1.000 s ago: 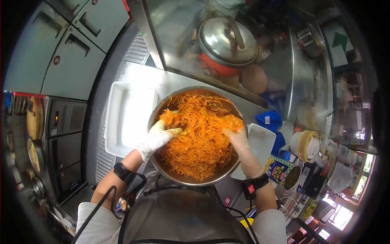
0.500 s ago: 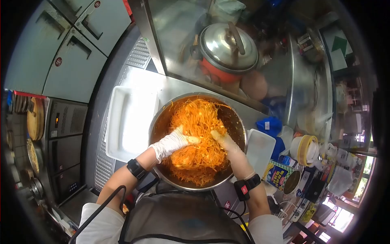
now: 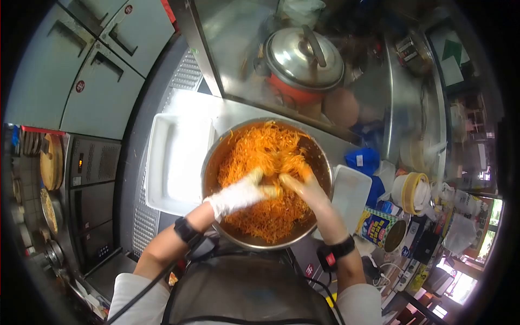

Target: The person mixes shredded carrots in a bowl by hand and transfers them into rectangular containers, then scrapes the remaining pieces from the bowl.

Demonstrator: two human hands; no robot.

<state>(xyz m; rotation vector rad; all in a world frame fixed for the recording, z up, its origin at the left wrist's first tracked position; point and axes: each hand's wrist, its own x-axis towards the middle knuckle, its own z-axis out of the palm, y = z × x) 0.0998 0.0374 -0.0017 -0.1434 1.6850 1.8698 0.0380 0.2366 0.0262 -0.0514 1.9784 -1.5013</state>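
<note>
A large steel bowl (image 3: 215, 223) holds a heap of orange shreds, like shredded carrot (image 3: 265, 154), with paler bits mixed in. My left hand (image 3: 244, 193), in a thin whitish glove, reaches in from the left with thumb and fingers apart, against the shreds. From the right comes my right hand (image 3: 303, 189), also gloved, its fingers spread and touching the heap. Orange residue coats both gloves' fingertips. Some fingers are partly buried or blurred.
A white plastic tub (image 3: 153, 179) stands left of the bowl, and another pale container (image 3: 351, 195) sits at its right. Behind a glass panel is a lidded red pot (image 3: 303, 65). A printed tin (image 3: 379, 227) and white tubs (image 3: 409, 192) crowd the right side.
My hands have loosened from a clump of shreds, and their fingers are now more spread. The heap has shifted and looks looser. The whole view has moved slightly.
</note>
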